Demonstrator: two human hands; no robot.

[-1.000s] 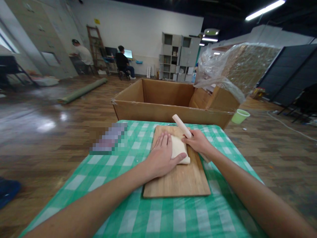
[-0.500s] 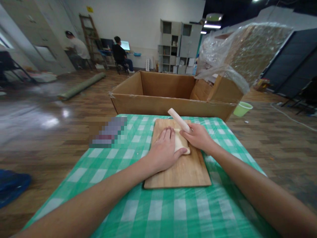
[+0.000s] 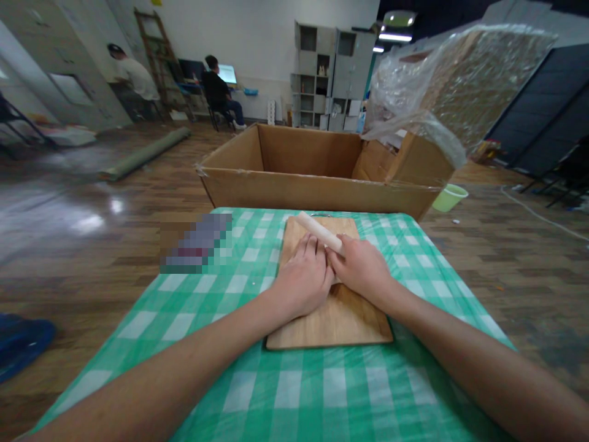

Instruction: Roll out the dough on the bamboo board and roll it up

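Note:
A wooden cutting board (image 3: 331,322) lies on the green-and-white checked table. My left hand (image 3: 304,276) rests palm down on it, fingers stretched out over a flat cream sheet that looks like dough. Both hands now hide nearly all of that sheet. In my right hand (image 3: 363,264), fingers wrapped round one end, is a pale rolling pin (image 3: 319,232); its free end points up and left past my left fingertips. The two hands touch or nearly touch above the middle of the board.
A large open cardboard box (image 3: 313,190) stands just beyond the table's far edge. Plastic-wrapped cardboard (image 3: 483,86) rises behind its right side, near a light green bucket (image 3: 451,197). A blurred-out item (image 3: 196,245) lies at the table's left edge. Two people sit far back.
My right hand has moved left with the rolling pin, over the dough sheet and against my left hand. The sheet, plain to see before, is now mostly covered. My left hand stays in place.

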